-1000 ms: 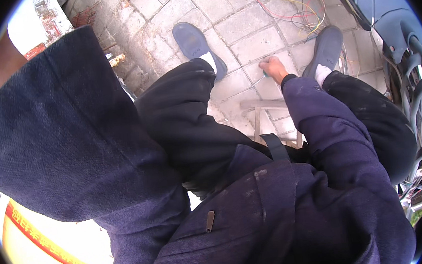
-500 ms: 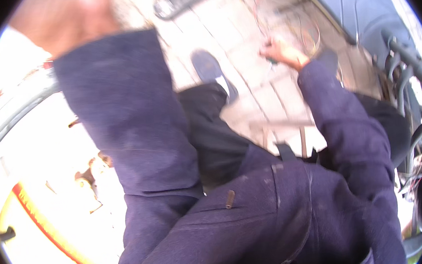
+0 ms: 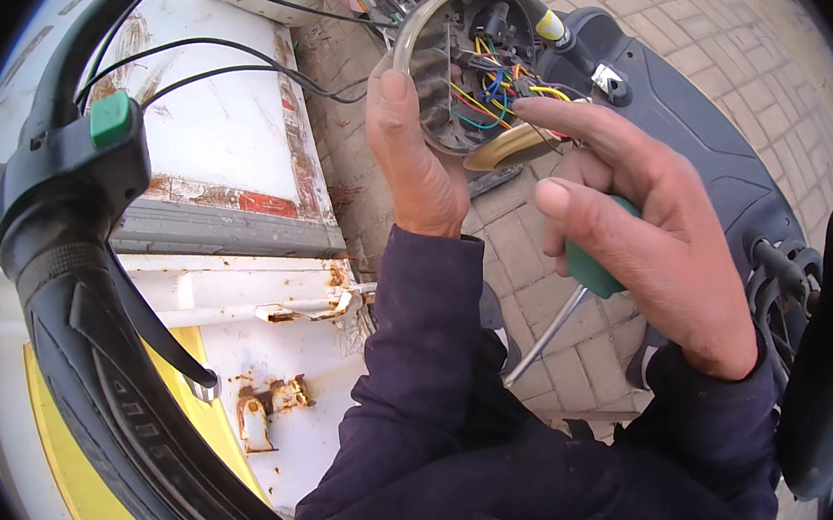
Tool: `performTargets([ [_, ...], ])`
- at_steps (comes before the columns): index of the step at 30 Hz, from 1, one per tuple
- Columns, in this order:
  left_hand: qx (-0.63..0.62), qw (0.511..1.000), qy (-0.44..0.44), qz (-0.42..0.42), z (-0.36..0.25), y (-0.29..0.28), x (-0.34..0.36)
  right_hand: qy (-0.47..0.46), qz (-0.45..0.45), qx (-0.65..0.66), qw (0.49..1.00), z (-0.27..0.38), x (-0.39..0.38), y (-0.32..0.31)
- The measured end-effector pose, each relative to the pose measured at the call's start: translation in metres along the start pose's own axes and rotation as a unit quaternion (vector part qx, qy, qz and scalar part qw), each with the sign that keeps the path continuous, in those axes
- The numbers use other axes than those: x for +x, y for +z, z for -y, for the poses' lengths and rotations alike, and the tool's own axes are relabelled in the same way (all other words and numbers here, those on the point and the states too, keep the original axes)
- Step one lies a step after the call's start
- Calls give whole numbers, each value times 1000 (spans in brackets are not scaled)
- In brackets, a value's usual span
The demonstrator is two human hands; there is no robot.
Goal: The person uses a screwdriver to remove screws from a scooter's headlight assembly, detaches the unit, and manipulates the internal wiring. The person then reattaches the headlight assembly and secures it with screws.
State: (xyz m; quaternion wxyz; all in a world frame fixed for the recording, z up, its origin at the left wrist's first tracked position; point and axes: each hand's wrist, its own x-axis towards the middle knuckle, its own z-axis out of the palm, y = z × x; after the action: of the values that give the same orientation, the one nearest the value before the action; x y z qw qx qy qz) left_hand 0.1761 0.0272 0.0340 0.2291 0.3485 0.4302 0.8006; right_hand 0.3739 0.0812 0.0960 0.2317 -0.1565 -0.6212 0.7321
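An open round black housing with a pale, see-through curved rim is in front of me. It is packed with coloured wires and connectors. My left hand grips its near left side, thumb up along the rim, the other fingers mostly hidden behind. My right hand holds a screwdriver by its green handle in the curled fingers and palm. The metal shaft slants down to the left, away from the housing. My right index finger stretches toward the wires; whether it touches them I cannot tell.
At the left stands a black handlebar grip with a lever and a green button. Black cables run from it toward the housing. Behind lies a rusty white metal panel. A dark scooter body lies at the right, on brick paving.
My view has shifted, bringing the handlebar and housing into sight. The left hand, blurred at upper left before, now grips the housing. My right hand has come up from low over the paving.
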Motion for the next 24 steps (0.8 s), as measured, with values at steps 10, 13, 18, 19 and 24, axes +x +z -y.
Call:
performTargets([
  [10, 85, 996, 2, -21, -6, 12, -11, 36, 70, 168, 983, -23, 30, 13],
  [13, 63, 998, -8, -29, -7, 12, -11, 37, 80, 206, 975, -27, 34, 13],
  [18, 26, 1000, -7, -17, -4, 12, -10, 43, 40, 291, 955, -31, 43, 12],
  [19, 25, 1000, -4, -13, -4, 12, -10, 40, 40, 287, 956, -32, 45, 12],
  [24, 18, 1000, 1, 10, -9, 14, -8, 15, 8, 184, 983, -34, 52, 11],
])
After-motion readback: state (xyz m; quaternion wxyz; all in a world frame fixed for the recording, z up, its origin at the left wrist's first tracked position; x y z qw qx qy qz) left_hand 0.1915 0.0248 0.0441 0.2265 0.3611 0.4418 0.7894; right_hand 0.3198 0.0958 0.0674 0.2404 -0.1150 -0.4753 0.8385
